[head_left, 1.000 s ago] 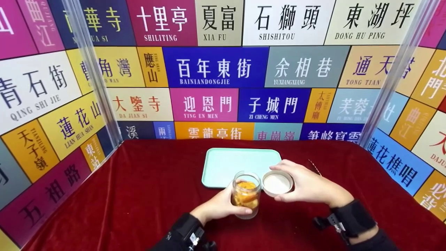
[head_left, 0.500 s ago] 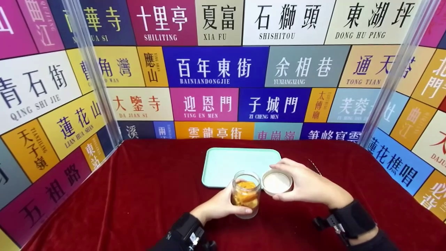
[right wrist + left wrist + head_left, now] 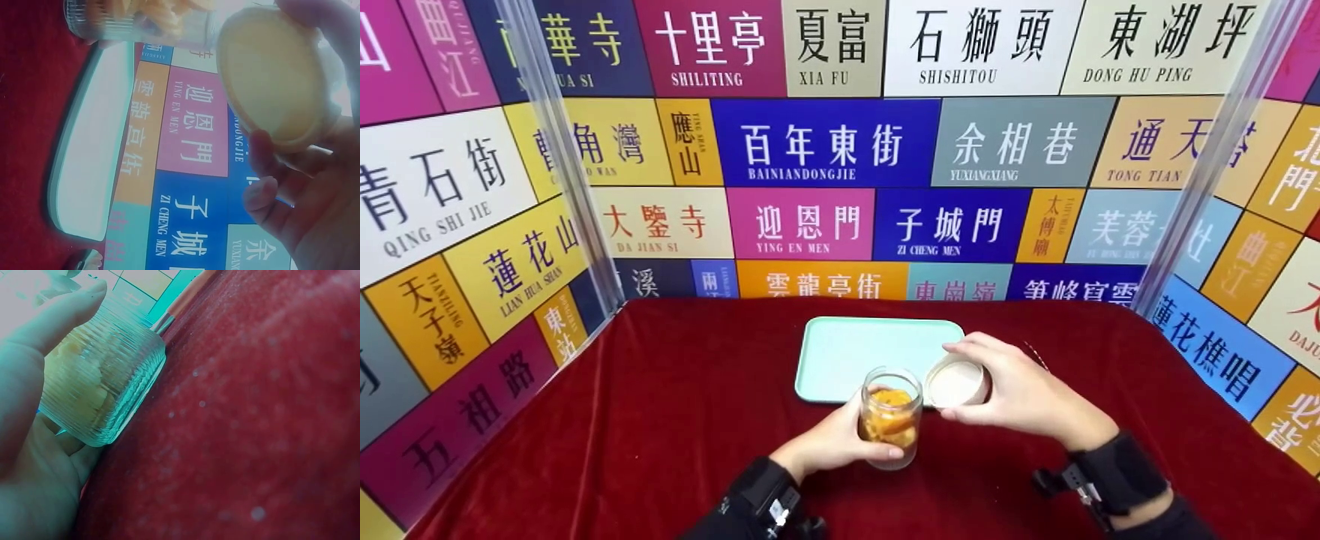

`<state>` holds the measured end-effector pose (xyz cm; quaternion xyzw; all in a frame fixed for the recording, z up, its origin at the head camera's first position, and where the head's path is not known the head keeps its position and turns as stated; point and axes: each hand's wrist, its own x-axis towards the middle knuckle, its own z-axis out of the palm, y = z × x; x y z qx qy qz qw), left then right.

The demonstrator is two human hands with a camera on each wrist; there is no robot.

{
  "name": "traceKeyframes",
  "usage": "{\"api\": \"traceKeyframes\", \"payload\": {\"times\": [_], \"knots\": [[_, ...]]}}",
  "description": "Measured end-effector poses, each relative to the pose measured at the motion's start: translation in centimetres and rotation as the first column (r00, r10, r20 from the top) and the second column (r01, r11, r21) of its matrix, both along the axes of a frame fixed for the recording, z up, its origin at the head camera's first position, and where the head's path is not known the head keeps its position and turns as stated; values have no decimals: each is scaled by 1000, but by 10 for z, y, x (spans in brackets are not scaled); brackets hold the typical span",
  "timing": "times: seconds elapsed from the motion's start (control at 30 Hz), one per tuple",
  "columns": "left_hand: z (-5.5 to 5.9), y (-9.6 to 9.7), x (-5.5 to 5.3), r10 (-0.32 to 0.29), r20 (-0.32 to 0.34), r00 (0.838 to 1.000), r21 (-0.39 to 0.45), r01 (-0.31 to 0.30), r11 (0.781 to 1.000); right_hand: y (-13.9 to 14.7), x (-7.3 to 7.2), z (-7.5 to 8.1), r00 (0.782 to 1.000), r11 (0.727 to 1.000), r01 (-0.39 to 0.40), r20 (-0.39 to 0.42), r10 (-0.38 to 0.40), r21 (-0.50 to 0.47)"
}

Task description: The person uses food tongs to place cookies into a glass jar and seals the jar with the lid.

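My left hand (image 3: 840, 439) grips a clear glass jar (image 3: 891, 435), its thumb across the front. The jar is upright and uncovered, with orange and yellowish pieces inside. Fine ribs run round the jar's glass (image 3: 129, 354) in the left wrist view. To the right of the jar's mouth, my right hand (image 3: 1020, 386) holds a round, pale lid (image 3: 956, 384) by its edge, between thumb and fingers. The lid is tilted, and its whitish round face shows. In the right wrist view the lid (image 3: 270, 73) appears close beside the jar's rim.
A mint-green tray (image 3: 840, 352) lies behind the jar on the dark red cloth (image 3: 660, 420). A thin, striped cord-like thing (image 3: 1035, 356) shows partly behind my right hand. Walls with colourful lettered panels (image 3: 825, 142) close off the back and sides.
My right hand has shifted slightly up and away with the lid, which has tilted a little more. The left hand and jar have stayed in place.
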<state>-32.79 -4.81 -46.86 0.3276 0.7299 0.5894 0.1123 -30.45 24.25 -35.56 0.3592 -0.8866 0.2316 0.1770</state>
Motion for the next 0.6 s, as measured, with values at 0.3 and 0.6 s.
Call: {"api": "traceKeyframes", "payload": {"times": [0.3,0.6], "knots": [[0,-1,0,-1,11,1000,-1,1,1000,-9,1,-2,998,993,50,-39,-54,-109],[1,-2,1,-7,8,1000,-5,7,1000,-25,4,-11,992,966,126,39,-121,-224]]}}
